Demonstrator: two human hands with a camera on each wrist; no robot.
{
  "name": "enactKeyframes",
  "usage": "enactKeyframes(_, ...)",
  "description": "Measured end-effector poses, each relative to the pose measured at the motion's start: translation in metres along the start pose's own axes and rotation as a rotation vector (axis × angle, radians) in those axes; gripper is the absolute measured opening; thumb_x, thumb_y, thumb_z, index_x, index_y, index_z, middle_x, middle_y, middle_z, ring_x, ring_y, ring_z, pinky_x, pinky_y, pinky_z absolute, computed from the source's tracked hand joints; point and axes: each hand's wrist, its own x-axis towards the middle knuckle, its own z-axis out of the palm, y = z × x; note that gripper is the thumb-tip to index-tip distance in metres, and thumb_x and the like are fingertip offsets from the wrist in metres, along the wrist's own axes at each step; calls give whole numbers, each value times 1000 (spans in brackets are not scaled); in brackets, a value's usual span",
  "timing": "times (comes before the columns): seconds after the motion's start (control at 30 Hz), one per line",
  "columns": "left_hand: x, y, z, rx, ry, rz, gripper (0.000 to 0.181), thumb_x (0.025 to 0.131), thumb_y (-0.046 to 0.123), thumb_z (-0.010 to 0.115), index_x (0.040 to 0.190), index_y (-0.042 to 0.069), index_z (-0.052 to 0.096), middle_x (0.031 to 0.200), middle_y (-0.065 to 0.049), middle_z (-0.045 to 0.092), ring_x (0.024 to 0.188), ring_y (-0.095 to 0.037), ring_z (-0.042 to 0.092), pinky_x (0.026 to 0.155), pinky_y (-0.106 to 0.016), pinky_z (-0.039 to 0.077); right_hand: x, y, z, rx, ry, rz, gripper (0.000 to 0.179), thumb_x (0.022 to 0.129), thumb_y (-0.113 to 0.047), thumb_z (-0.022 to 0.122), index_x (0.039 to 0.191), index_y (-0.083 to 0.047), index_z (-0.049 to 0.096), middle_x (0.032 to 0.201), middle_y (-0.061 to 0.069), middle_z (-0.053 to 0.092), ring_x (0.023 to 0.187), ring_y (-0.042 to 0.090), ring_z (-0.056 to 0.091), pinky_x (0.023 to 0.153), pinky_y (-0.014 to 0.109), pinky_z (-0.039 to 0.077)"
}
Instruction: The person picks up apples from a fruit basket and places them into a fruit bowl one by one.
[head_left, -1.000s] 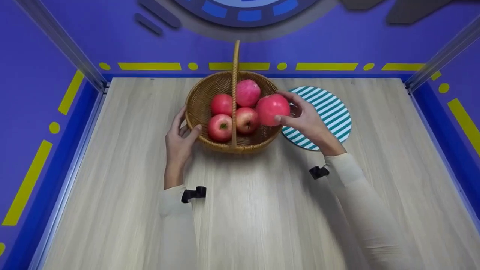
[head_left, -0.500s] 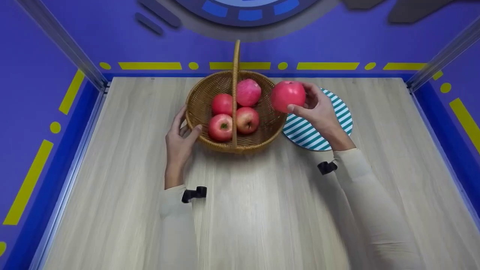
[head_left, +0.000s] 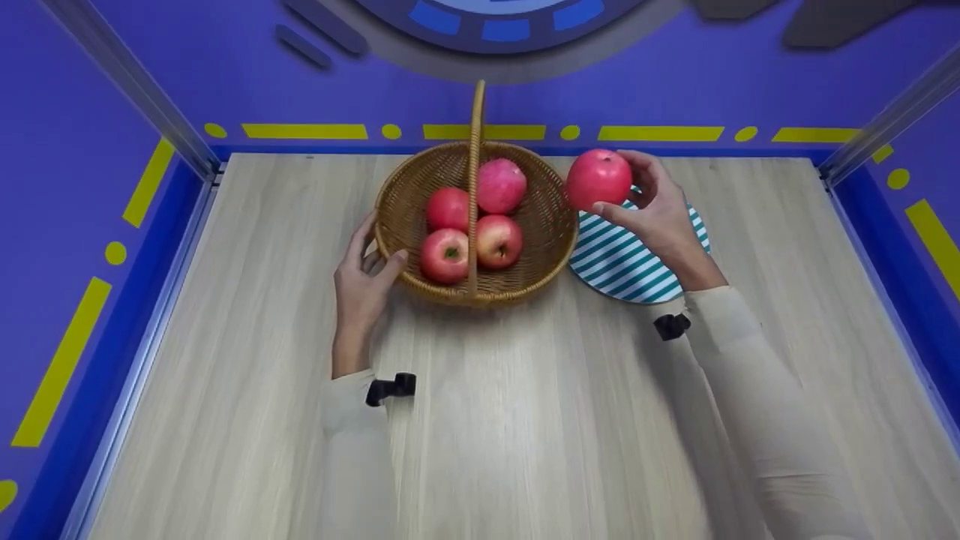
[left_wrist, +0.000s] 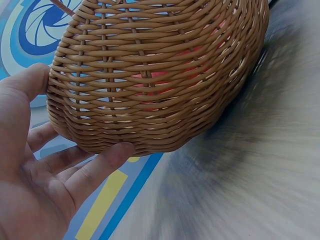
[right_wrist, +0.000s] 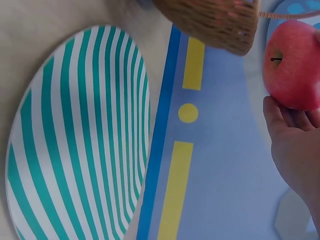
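Observation:
A brown wicker basket (head_left: 551,251) with a tall arched handle stands on the table, with several red apples (head_left: 499,241) inside it. My left hand (head_left: 363,291) grips the basket's left side, its thumb by the rim and its fingers along the outer wall. In the left wrist view, my left hand's fingers touch the basket's weave (left_wrist: 150,95), and patches of red show through the gaps. Right of the basket, my right hand (head_left: 660,214) holds a red apple (head_left: 599,179) in the air. In the right wrist view this apple (right_wrist: 292,65) shows its stem.
Under the raised apple lies a round board (head_left: 619,262) with green and white stripes, beside the basket and partly covered by my right hand. Blue walls (head_left: 660,97) with yellow marks enclose the wooden table (head_left: 487,420) at the back and both sides.
My right hand has lifted the apple up and to the right, from over the basket's right rim to above the striped board. The left hand has stayed on the basket.

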Motion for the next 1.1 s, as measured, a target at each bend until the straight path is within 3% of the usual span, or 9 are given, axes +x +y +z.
enactKeyframes(0.23, 0, 0, 0, 3, 1, -7, 70, 97, 24, 77, 161, 20, 49, 160, -10, 46, 138, -33, 56, 102, -43, 58, 8, 7, -10, -44, 28, -1, 83, 86, -14, 91, 154, -10, 45, 152, 5, 54, 135, 25, 52, 112, 38, 50)
enactKeyframes(0.7, -1, -2, -1, 12, 2, 13, 70, 97, 23, 77, 161, 21, 49, 160, -9, 47, 137, -33, 57, 103, -42, 57, 25, 35, -20, 8, 101, 62, 83, 86, -12, 90, 155, -11, 43, 154, 6, 50, 136, 26, 52, 113, 36, 49)
enactKeyframes(0.93, -1, -2, -1, 1, -1, 6, 68, 98, 20, 75, 161, 22, 49, 160, -10, 46, 138, -33, 56, 104, -44, 56, 31, 49, -22, 36, 150, 137, 85, 87, -11, 90, 156, -13, 39, 156, 6, 45, 139, 26, 49, 113, 36, 49)
enactKeyframes(1.1, -1, -1, 0, -6, 0, 24, 70, 98, 18, 76, 162, 20, 48, 161, -11, 46, 139, -36, 55, 109, -50, 52, 33, 59, -25, 0, 181, 193, 90, 87, -14, 90, 158, -17, 36, 159, 4, 42, 143, 24, 45, 113, 38, 49)
